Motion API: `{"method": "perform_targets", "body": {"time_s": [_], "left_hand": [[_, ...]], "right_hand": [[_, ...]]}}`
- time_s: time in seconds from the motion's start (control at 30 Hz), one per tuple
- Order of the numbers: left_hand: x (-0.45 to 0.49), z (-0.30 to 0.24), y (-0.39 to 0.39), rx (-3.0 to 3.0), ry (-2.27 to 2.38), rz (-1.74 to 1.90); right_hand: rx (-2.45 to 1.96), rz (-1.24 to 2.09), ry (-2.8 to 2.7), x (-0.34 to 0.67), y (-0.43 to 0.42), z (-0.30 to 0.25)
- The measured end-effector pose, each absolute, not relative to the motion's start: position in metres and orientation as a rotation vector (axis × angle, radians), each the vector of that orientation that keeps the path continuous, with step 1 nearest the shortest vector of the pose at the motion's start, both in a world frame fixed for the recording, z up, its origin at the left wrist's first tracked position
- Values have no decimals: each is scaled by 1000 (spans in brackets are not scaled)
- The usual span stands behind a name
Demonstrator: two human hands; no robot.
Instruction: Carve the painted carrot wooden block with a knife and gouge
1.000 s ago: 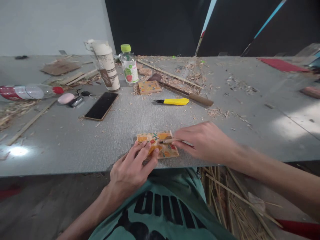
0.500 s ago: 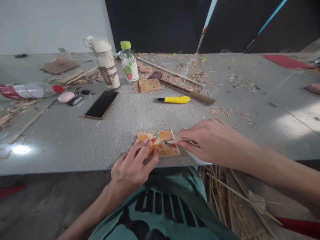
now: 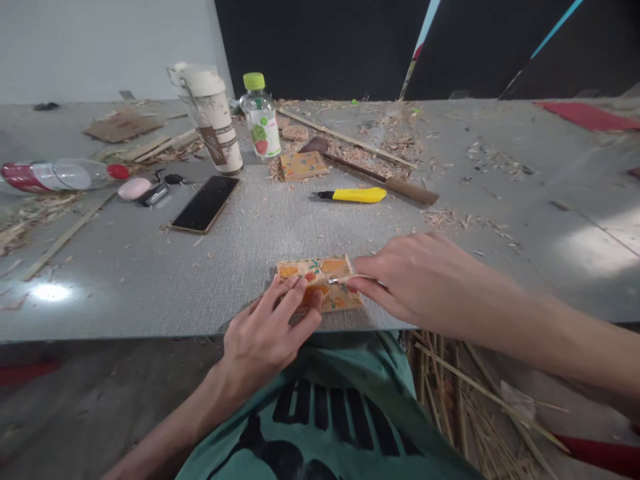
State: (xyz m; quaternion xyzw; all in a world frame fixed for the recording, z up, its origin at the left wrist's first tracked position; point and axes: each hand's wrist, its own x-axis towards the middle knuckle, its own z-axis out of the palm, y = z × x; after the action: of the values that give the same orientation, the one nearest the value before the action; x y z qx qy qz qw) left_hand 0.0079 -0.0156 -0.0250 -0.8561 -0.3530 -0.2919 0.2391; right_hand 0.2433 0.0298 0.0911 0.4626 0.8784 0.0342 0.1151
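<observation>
A small painted wooden panel (image 3: 336,265) with orange patches, green leaves and red spots lies flat at the table's front edge. My left hand (image 3: 273,327) grips its left part, with fingertips and thumb pressed on the surface and covering some of the pattern. From the right, my right hand (image 3: 415,277) pinches a slim paintbrush (image 3: 345,279) with a metal ferrule. The brush tip is at the panel's middle, close to my left fingertips; its bristles are too small to make out.
Behind the panel are a yellow utility knife (image 3: 359,195), a phone (image 3: 206,204), a second painted panel (image 3: 303,166) and a long-handled tool (image 3: 410,191). A tumbler (image 3: 215,123) and a green-capped bottle (image 3: 261,123) stand farther back. Wood shavings (image 3: 393,137) litter the table (image 3: 125,267).
The whole view has shifted slightly. My right hand and the brush have moved a little against the panel; my left hand keeps its place on it.
</observation>
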Motion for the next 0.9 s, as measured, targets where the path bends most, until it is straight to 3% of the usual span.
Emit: {"method": "perform_targets", "body": {"time_s": [0.17,0.43,0.57,0.73,0.8,0.9], "left_hand": [[6,-24,-17,-2361,-974,-743],[6,-22,-18,-2371,-1007,-727],[6,-22,-17,-2369,-993,-728],[5,-24,-17,-2370,-994,-711],[5,-24,-16,-2373,-1001,-705],[5,-24,-16,-2375,-997,-702]], "right_hand": [[1308,130,2630,242,37,91],[1708,-495,2611,248,29,62],[1709,-403,2603,247,24,63],[1278,-15,2722,249,39,78],[1277,-72,2732,248,42,78],[1568,-417,2652,245,36,68]]}}
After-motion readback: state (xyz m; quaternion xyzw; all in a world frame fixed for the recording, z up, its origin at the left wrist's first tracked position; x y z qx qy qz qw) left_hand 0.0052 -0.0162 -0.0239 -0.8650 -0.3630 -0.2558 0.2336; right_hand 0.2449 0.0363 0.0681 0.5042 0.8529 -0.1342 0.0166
